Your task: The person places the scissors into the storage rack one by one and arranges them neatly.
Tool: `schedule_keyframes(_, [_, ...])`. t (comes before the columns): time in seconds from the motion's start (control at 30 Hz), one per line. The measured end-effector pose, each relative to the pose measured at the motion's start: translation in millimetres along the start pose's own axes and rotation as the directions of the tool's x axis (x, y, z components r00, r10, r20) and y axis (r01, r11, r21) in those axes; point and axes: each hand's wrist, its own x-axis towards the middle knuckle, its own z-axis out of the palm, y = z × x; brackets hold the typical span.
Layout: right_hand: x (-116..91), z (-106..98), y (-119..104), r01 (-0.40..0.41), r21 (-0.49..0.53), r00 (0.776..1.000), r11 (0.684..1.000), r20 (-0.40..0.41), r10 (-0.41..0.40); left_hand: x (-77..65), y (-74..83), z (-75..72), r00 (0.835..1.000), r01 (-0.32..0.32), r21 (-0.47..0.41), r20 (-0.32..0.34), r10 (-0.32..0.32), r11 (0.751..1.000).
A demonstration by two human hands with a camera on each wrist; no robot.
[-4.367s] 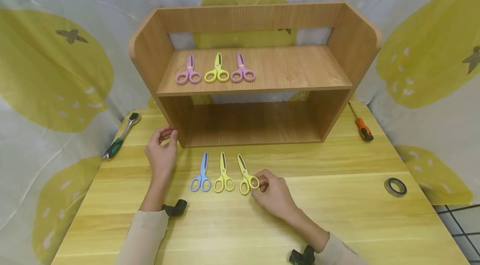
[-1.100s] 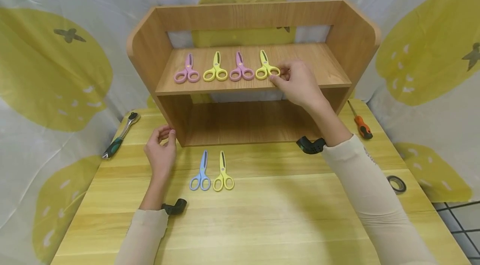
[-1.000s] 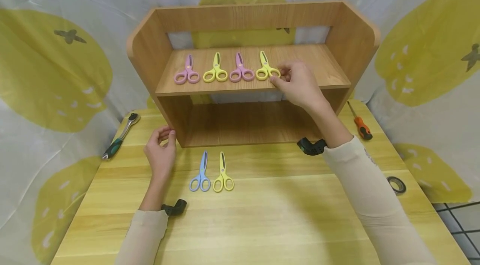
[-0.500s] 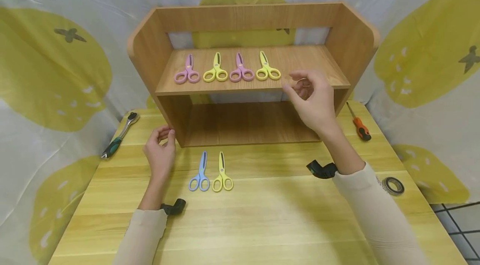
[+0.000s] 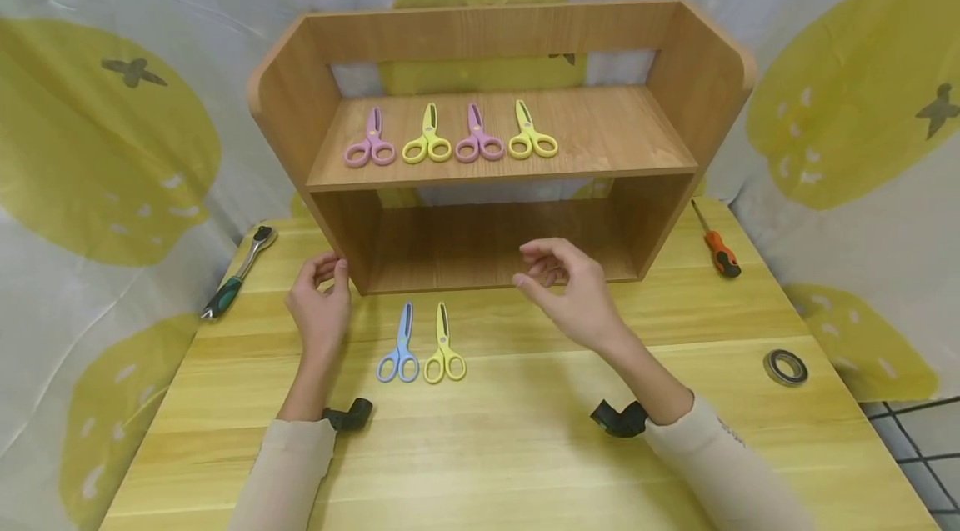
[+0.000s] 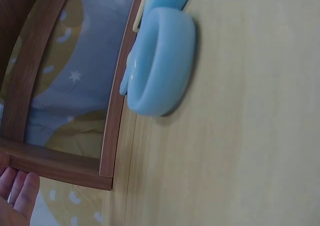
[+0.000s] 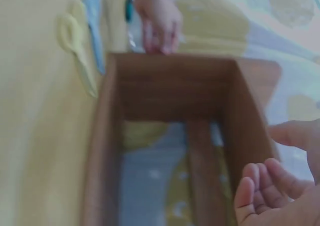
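My left hand (image 5: 322, 310) rests its loosely bent fingers against the outer left side of the wooden shelf (image 5: 495, 177); the left wrist view shows its fingertips (image 6: 29, 186) at the panel. Held in the air before the lower compartment, my right hand (image 5: 581, 302) has thumb and fingers apart and nothing between them. On the upper board lie purple scissors (image 5: 373, 133), yellow scissors (image 5: 430, 132), a second purple pair (image 5: 476, 131) and a second yellow pair (image 5: 527, 129), blades pointing back. Blue scissors (image 5: 402, 339) and yellow scissors (image 5: 442, 339) lie on the table between my hands.
A ratchet wrench (image 5: 243, 268) lies at the table's left edge. To the right are an orange-handled screwdriver (image 5: 720, 251) and a ring bearing (image 5: 772, 368). A lemon-print curtain (image 5: 112, 139) hangs behind and around the table.
My right hand carried yellow scissors from the table to the right end of the upper row, let them go, then came down and forward off the shelf. The left hand stayed put.
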Motion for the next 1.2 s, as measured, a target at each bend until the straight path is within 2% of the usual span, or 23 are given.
schedule_keyframes(0.1, [-12.7, 19.7, 10.5, -0.084, 0.028, 0.993, 0.996, 0.088, 0.081, 0.1, -1.4, -0.5, 1.000, -0.001, 0.005, 0.004, 0.001, 1.000])
schedule_keyframes(0.23, [-26.4, 46.7, 24.5, -0.187, 0.034, 0.967, 0.982, 0.185, 0.178, -0.4, -2.1, -2.2, 1.000, 0.002, 0.003, 0.012, -0.002, 1.000])
schedule_keyframes(0.53, [-47.7, 97.1, 41.2, -0.247, 0.000, 0.920, 0.969, 0.314, 0.234, 0.0, -1.2, -2.4, 0.999, 0.011, -0.032, 0.035, -0.010, 0.999])
schedule_keyframes(0.73, [-53.0, 117.0, 47.7, -0.240, -0.082, 0.904, 0.967, 0.346, 0.253, -0.4, 0.4, -2.2, 0.999, 0.020, -0.031, 0.032, -0.019, 0.999])
schedule_keyframes(0.97, [-53.1, 125.8, 48.1, -0.229, -0.149, 0.898, 0.962, 0.350, 0.268, 0.6, 1.2, -2.8, 1.000, 0.007, -0.038, 0.026, -0.006, 0.999])
schedule_keyframes(1.2, [-55.5, 134.1, 49.4, -0.192, -0.209, 0.913, 0.959, 0.320, 0.253, 0.1, 0.4, -3.8, 1.000, 0.006, -0.039, 0.023, -0.005, 0.999])
